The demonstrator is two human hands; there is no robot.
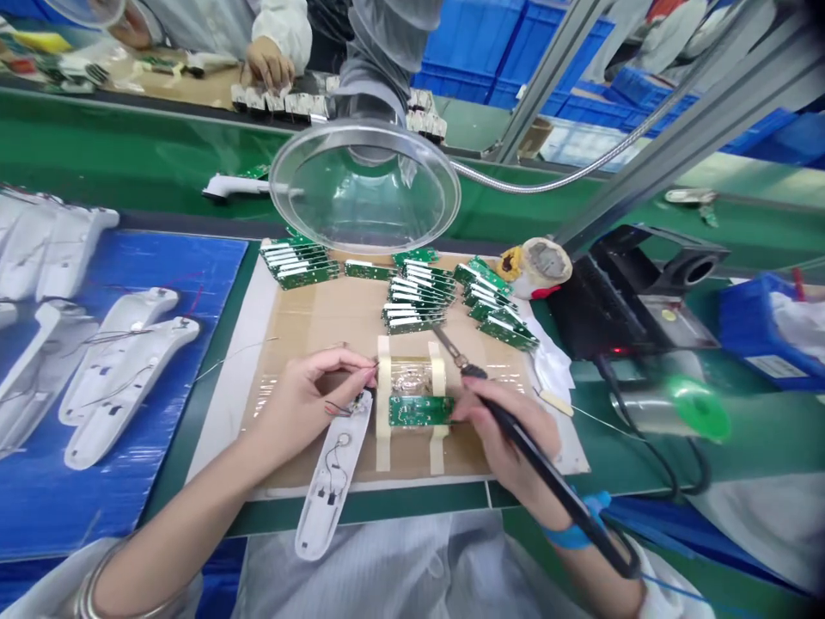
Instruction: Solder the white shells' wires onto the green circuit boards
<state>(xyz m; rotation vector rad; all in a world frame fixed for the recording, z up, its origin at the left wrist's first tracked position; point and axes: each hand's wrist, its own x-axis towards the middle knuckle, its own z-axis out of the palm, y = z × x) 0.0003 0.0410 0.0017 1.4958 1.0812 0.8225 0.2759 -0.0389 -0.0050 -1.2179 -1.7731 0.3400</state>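
A green circuit board [420, 410] lies between two tape strips on a cardboard mat [322, 327]. My right hand [509, 434] grips a black soldering iron [547, 481], its tip pointing up and away from the board, while the fingertips touch the board's right edge. My left hand [309, 400] pinches thin wires [348, 404] that run from a white plastic handle shell [332, 477] lying beside the board's left edge.
Stacks of green boards [412, 301] sit at the mat's far side under a round magnifier [364, 185]. White shells [122, 370] lie on a blue tray at left. A soldering station [625, 301], solder spool [699, 406] and blue bin [773, 331] stand right. Another person's hand [267, 64] works across the belt.
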